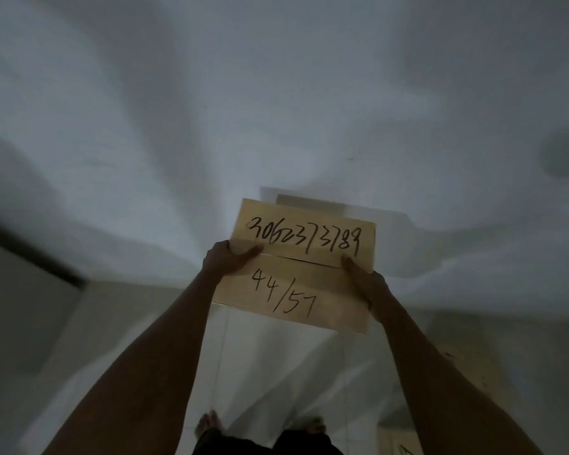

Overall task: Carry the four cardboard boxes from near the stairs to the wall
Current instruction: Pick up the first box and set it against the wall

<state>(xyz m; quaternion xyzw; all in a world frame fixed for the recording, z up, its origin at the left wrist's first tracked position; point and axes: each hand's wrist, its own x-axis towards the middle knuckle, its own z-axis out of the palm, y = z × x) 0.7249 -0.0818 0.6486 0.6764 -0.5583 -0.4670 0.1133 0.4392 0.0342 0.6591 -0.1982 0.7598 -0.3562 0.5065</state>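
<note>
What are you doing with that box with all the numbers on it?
A person is holding a cardboard box out in front of them with both bare hands. The left hand grips its left side and the right hand grips its right side, thumbs on top. Numbers are written on the flaps in black marker. The box is off the pale tiled floor, above the person's bare feet. The room is dim and blurry, so little else can be made out.
</note>
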